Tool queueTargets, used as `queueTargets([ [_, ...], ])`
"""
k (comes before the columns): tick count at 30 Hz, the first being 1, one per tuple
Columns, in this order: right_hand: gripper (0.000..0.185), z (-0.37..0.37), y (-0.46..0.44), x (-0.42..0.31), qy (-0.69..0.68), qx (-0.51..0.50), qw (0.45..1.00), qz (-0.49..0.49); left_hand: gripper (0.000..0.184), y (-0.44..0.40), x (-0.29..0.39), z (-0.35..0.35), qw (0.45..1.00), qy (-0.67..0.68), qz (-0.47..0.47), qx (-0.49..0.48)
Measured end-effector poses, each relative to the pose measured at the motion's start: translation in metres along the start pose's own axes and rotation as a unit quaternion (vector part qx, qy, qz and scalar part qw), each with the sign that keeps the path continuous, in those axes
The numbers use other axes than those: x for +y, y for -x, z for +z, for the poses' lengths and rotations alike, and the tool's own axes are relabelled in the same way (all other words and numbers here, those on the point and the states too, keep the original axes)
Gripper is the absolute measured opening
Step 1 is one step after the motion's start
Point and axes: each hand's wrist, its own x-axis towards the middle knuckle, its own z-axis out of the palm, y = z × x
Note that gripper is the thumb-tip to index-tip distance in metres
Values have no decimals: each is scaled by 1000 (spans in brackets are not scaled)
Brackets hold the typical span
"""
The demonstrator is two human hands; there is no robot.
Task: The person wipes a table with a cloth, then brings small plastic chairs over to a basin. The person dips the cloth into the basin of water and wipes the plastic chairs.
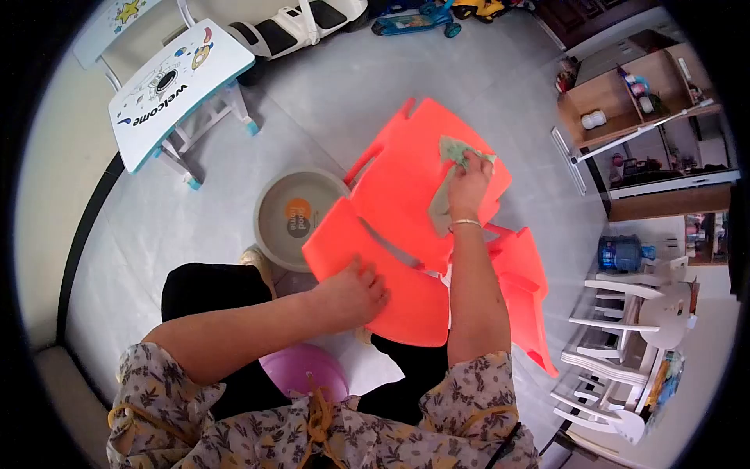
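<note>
A bright orange-red plastic chair [406,305] stands tilted in front of me, its backrest nearest my body and its seat [414,172] beyond. My left hand [351,295] grips the near panel at its left edge, fingers bent over the top surface; the thumb is hidden. On the far right part of the seat, my right hand [471,184] is closed on a pale green cloth [441,207], pressing it against the plastic. Part of the cloth trails down toward the wrist. Left of the chair sits a round grey basin [269,211], partly covered by the chair.
A purple stool [308,367] is between my legs. At upper left stands a small white table [183,86] with printed pictures, near a white ride-on scooter [301,27]. White chairs [617,313], a blue water bottle [621,254] and a wooden cabinet [601,98] line the right side.
</note>
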Motion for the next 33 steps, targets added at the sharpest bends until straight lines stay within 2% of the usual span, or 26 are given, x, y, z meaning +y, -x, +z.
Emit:
queueTargets([
  [5, 41, 48, 19, -51, -9, -27, 998, -63, 46, -5, 2, 2, 999, -16, -3, -29],
  [7, 42, 70, 37, -56, -79, -131, 978, -143, 46, -7, 2, 3, 1000, -3, -9, -14],
  [9, 37, 77, 60, -65, -114, -211, 957, -163, 46, -5, 1, 3, 1000, -6, -6, -2],
  [10, 37, 79, 67, -73, -114, -209, 957, -163, 46, -4, -1, 2, 1000, -9, -5, 10],
  [11, 32, 78, 74, -80, -208, -284, 934, -67, 46, -3, 0, 2, 1000, -10, -4, 9],
  [12, 27, 73, 79, -85, -297, -352, 887, 31, 47, -2, 1, 2, 1000, -6, -3, -4],
  [13, 27, 58, 80, -95, -296, -351, 888, 31, 47, -2, 2, 2, 1000, -1, -1, -17],
  [15, 22, 15, 77, -120, -362, -486, 780, 153, 46, 3, 4, 8, 1000, -3, 6, 2],
  [17, 22, 1, 81, -116, -366, -510, 767, 133, 45, 4, 4, 6, 1000, -8, 7, 25],
  [18, 22, -3, 82, -116, -370, -535, 751, 113, 44, 2, 3, 5, 1000, 10, 1, -7],
  [19, 22, -4, 84, -115, -368, -540, 749, 108, 43, 0, 2, 2, 999, 29, -6, -39],
  [22, 25, 5, 95, -115, -365, -498, 785, 56, 40, -5, 1, 8, 997, 62, -4, -37],
  [24, 28, 25, 94, -118, -228, -308, 914, -132, 41, -5, 7, 8, 999, 36, -14, -13],
  [28, 29, 80, 75, -102, -129, -286, 935, -164, 41, -4, 14, 11, 999, -20, -34, 36],
  [30, 32, 87, 52, -99, 34, -209, 935, -285, 42, -6, 7, 17, 999, 5, -22, 32],
  [33, 35, 86, 10, -95, 98, -182, 930, -303, 43, -4, 3, 20, 1000, 20, -14, 19],
])
